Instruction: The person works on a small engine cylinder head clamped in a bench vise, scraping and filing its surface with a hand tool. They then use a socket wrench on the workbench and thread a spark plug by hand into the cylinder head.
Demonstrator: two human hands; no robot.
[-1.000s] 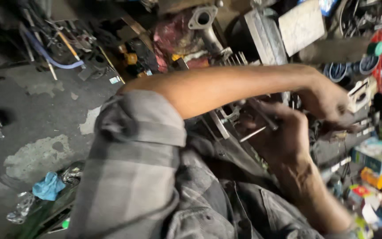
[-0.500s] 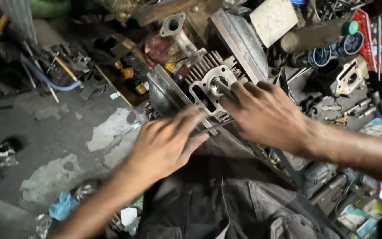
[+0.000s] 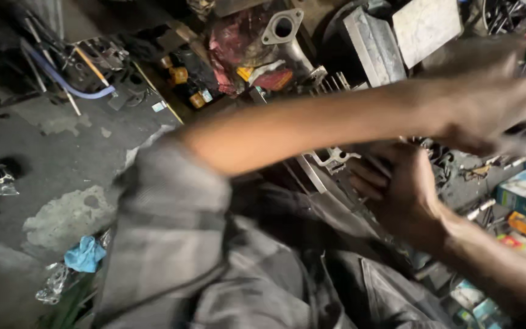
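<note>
Hands have crossed since half a second ago: then both lay spread on the finned engine cylinder [image 3: 330, 159], whereas now the left hand [image 3: 488, 113] has swung across it toward the cluttered right side, blurred, so I cannot tell whether it grips anything. The right hand [image 3: 400, 189] curls against the cylinder's right side, apparently steadying it, fingers bent. The cylinder sits over the person's lap, mostly hidden behind the left forearm, on a littered workshop floor [image 3: 44, 158].
</note>
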